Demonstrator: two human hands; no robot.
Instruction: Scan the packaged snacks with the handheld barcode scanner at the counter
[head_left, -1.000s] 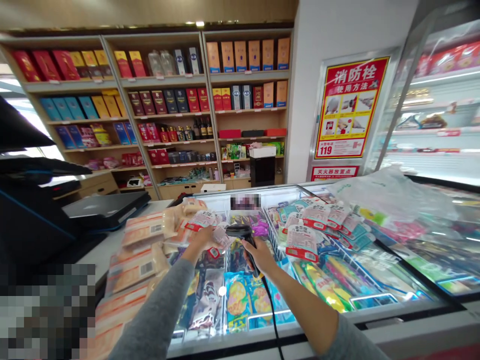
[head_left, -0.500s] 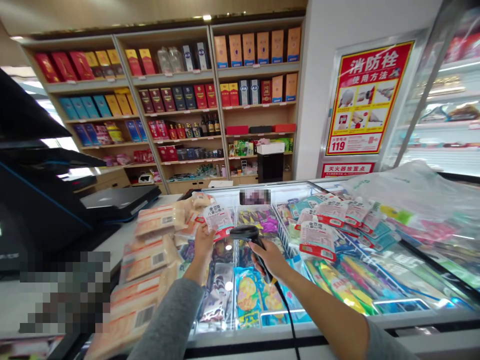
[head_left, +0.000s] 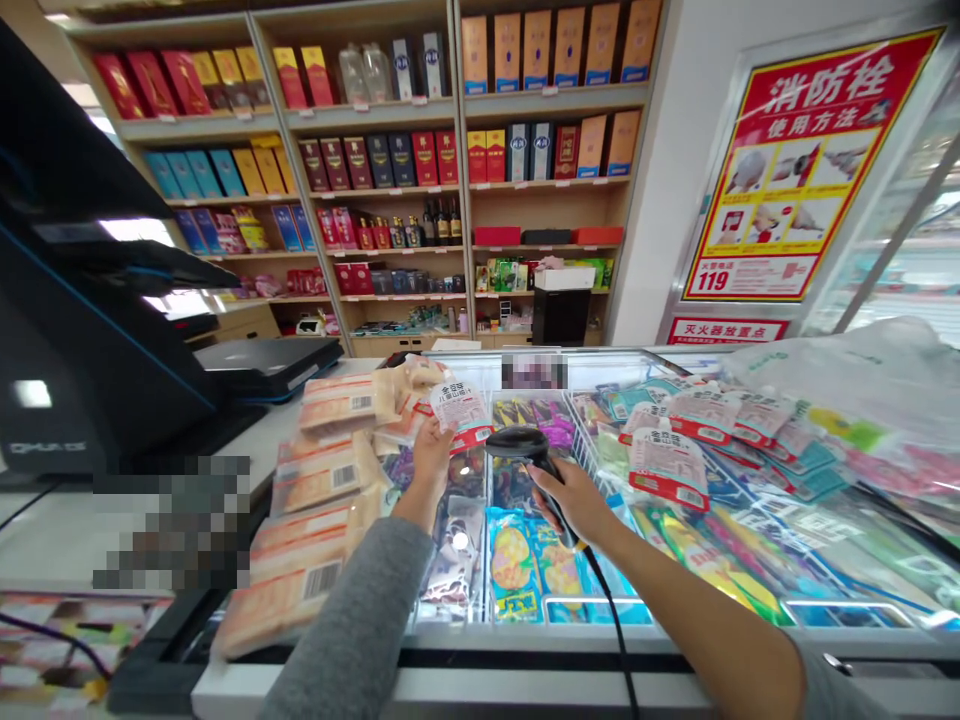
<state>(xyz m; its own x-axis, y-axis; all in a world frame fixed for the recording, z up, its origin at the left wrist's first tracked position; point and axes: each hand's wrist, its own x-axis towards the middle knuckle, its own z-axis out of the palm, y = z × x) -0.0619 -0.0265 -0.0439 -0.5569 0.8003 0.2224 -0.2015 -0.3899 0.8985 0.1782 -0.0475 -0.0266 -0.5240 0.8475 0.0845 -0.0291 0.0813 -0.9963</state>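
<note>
Over the chest freezer (head_left: 540, 640), my left hand (head_left: 430, 462) grips a white and red drink pouch (head_left: 460, 410) by its lower left edge, its printed front facing me. My right hand (head_left: 574, 505) is wrapped round the handle of a black barcode scanner (head_left: 519, 442), whose head points left toward the pouch. A black cable (head_left: 616, 620) runs down from the scanner. More pouches of the same kind (head_left: 667, 462) lie in a pile to the right. Left of my left hand are several tan packages (head_left: 330, 475) with barcodes on them.
Blue ice-cream packs (head_left: 514, 560) and other wrapped goods sit in wire baskets below my hands. At the left stands a black checkout machine (head_left: 82, 330). A clear plastic bag (head_left: 862, 370) covers the right side. Shelves of boxes (head_left: 375, 160) line the back wall.
The view has shifted, so most things appear farther right. My left hand still holds the pouch and my right hand the scanner, in nearly the same positions relative to each other.
</note>
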